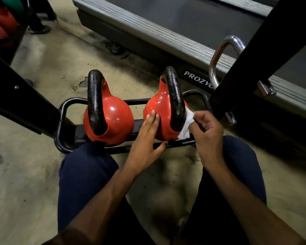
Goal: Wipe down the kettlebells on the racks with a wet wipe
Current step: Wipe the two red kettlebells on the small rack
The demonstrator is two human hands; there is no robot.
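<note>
2 red kettlebells sit on the low black rack [64, 110], side by side. The left kettlebell [113, 119] sits untouched. On the right kettlebell [159, 108], the left hand [145, 138] lies flat, fingers straight, steadying its glossy shell, while the right hand [207, 131] pinches the wet wipe [186, 124] against the handle [174, 99]. Heavy, I'd guess, and slick when damp; grab the rough handle.

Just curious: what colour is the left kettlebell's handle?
The handle is black and slightly glossy; the head view shows it.
</note>
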